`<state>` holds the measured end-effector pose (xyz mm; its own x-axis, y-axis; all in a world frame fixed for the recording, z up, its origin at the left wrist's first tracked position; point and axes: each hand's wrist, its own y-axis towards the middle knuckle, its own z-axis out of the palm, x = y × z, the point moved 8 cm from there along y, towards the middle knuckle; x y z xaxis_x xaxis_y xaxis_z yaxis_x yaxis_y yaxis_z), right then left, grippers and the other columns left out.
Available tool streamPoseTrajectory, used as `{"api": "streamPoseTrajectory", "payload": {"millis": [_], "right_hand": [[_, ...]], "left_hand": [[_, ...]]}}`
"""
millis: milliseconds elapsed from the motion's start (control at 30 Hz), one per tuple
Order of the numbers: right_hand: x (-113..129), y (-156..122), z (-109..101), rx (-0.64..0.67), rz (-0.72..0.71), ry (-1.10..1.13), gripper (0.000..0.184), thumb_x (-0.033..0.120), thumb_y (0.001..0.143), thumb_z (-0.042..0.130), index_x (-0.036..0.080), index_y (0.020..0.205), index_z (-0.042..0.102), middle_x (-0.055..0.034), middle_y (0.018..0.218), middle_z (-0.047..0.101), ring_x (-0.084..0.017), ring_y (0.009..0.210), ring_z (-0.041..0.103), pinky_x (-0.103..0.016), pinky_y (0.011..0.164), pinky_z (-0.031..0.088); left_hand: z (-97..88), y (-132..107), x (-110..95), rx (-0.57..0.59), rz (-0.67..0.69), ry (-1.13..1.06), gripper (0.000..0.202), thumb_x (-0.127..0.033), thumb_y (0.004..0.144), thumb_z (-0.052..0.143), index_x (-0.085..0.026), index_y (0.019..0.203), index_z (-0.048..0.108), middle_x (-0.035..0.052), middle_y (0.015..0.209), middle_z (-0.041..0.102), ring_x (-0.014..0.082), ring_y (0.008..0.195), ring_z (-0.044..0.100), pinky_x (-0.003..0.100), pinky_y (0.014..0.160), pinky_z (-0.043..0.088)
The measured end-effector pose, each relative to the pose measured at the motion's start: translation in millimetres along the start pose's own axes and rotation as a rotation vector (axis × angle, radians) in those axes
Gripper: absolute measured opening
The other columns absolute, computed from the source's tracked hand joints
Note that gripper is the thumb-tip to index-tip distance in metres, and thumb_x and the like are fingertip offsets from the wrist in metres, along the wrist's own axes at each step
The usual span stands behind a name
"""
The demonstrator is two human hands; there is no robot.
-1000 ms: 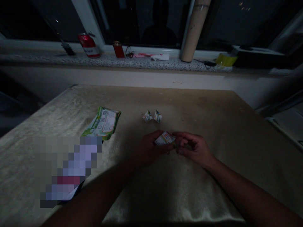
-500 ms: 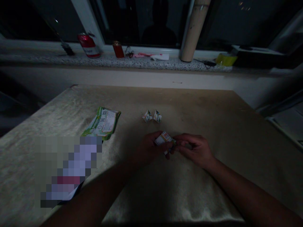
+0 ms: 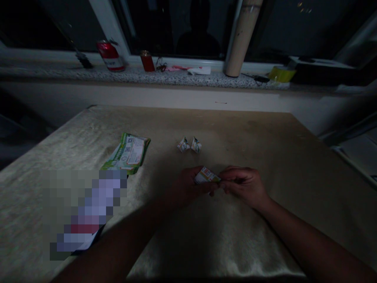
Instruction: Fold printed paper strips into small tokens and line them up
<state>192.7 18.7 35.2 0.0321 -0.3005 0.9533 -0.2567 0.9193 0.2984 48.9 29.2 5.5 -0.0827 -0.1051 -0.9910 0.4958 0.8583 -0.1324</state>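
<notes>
Head view: the printed piece is held above the tabletop, left hand clamped on it, right hand's fingers pinched together on its right corner. Step in hand looks like working that corner; next move likely calls for a steady left hold and a fine right pinch. Two small pieces near, just beyond; pouch well left. Far edge well clear; open room to the right.

Bare left grip, bare right grip, bare forearms
</notes>
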Motion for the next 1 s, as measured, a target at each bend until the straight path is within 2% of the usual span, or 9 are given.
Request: {"api": "streamPoseTrajectory", "payload": {"millis": [300, 467, 600, 800, 1000], "right_hand": [[7.1, -0.7, 0.9, -0.002, -0.072, -0.062, 0.007, 0.022, 0.079, 0.081, 0.019, 0.085, 0.080, -0.0031, 0.071, 0.071, -0.008, 0.049, 0.060, -0.019, 0.045, 0.050], [12.7, -1.1, 2.2, -0.005, -0.121, -0.136, 0.007, 0.020, 0.079, 0.080, 0.019, 0.086, 0.079, -0.0018, 0.070, 0.069, -0.009, 0.051, 0.060, -0.019, 0.047, 0.049], [15.8, -2.0, 3.8, 0.017, -0.162, -0.173, 0.006, 0.020, 0.081, 0.079, 0.019, 0.087, 0.079, -0.0023, 0.071, 0.070, -0.009, 0.053, 0.061, -0.020, 0.049, 0.050], [19.1, -2.8, 4.6, 0.046, -0.206, -0.208, 0.003, 0.020, 0.084, 0.076, 0.018, 0.084, 0.079, -0.0035, 0.072, 0.071, -0.010, 0.054, 0.063, -0.021, 0.050, 0.052], [23.6, -6.1, 6.4, 0.048, -0.272, -0.292, 0.005, 0.020, 0.084, 0.076, 0.021, 0.088, 0.079, -0.0046, 0.076, 0.074, -0.015, 0.066, 0.069, -0.025, 0.059, 0.056]], "left_hand": [[-1.9, 0.3, -1.1, -0.027, 0.045, -0.068, 0.027, -0.035, 0.073, 0.078, -0.015, 0.087, 0.065, -0.0013, 0.068, 0.067, 0.0110, 0.061, 0.060, 0.021, 0.059, 0.045], [-0.3, 0.2, -4.4, 0.015, 0.108, -0.097, 0.025, -0.037, 0.079, 0.074, -0.016, 0.086, 0.063, -0.0024, 0.069, 0.063, 0.0094, 0.062, 0.055, 0.020, 0.059, 0.042], [-0.9, -0.6, -3.0, 0.016, 0.110, -0.082, 0.027, -0.039, 0.081, 0.073, -0.015, 0.083, 0.062, -0.0030, 0.068, 0.060, 0.0089, 0.060, 0.051, 0.020, 0.056, 0.038], [0.6, -1.2, -0.6, 0.020, 0.097, -0.073, 0.032, -0.044, 0.080, 0.073, -0.015, 0.086, 0.061, -0.0016, 0.069, 0.060, 0.0108, 0.062, 0.052, 0.021, 0.057, 0.040], [0.4, -2.6, -7.6, -0.002, 0.112, -0.084, 0.031, -0.043, 0.080, 0.073, -0.015, 0.087, 0.061, -0.0022, 0.069, 0.059, 0.0096, 0.061, 0.050, 0.021, 0.057, 0.039]]}}
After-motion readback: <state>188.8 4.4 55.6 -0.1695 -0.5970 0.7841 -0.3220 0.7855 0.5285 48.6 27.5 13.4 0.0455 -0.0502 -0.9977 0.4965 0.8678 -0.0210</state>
